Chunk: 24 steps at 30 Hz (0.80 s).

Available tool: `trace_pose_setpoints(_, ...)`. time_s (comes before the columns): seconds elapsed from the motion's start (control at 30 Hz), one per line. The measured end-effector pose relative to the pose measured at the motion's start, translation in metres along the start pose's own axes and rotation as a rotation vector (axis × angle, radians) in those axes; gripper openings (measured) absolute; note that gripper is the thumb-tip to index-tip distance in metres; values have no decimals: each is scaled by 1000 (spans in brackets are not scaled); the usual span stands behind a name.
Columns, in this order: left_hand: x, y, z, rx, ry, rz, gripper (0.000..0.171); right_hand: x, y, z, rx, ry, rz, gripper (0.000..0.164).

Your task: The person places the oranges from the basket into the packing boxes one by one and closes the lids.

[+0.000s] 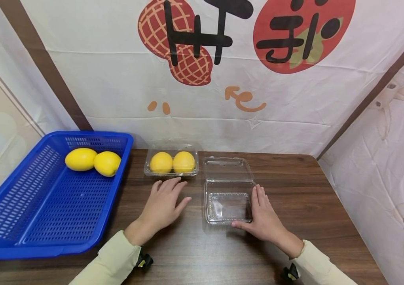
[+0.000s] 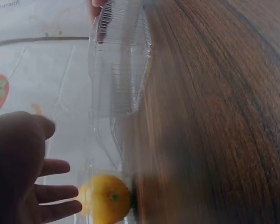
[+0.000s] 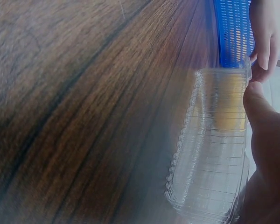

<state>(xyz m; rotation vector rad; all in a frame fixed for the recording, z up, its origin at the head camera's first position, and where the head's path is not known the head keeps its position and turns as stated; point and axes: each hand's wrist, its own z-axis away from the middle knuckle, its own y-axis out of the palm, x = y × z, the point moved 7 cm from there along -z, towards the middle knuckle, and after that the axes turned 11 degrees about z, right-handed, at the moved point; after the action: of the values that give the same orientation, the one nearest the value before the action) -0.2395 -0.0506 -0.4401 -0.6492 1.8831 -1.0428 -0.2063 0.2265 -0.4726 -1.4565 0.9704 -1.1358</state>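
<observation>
Stretching lengthwise away, open clear container (image 1: 228, 200)

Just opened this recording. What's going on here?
A person's right hand touches the edge of an open clear plastic box on a brown wood-grain table. Their left hand holds nothing, near a second rectangular clear plastic box containing two yellow lemon-like fruits. Two more yellow fruits lie in a blue perforated plastic basket at the left.
</observation>
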Motion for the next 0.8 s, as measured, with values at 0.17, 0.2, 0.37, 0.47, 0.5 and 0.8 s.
trace_pose_setpoints(0.17,0,4,2,72,1,-58,66,1,0,0,1,-3,-1,128)
trace_pose_setpoints(0.2,0,5,3,86,1,-69,69,1,0,0,2,-3,-2,128)
trace_pose_setpoints(0.37,-1,6,7,140,15,-89,76,1,-1,0,11,-6,-11,129)
trace_pose_setpoints(0.47,-4,6,11,173,36,-89,78,1,-1,1,18,-5,-15,129)
trace_pose_setpoints(0.5,-5,5,12,185,40,-90,79,1,-1,1,20,-4,-15,129)
trace_pose_setpoints(0.8,-8,2,17,269,30,-57,82,1,0,1,32,3,-22,129)
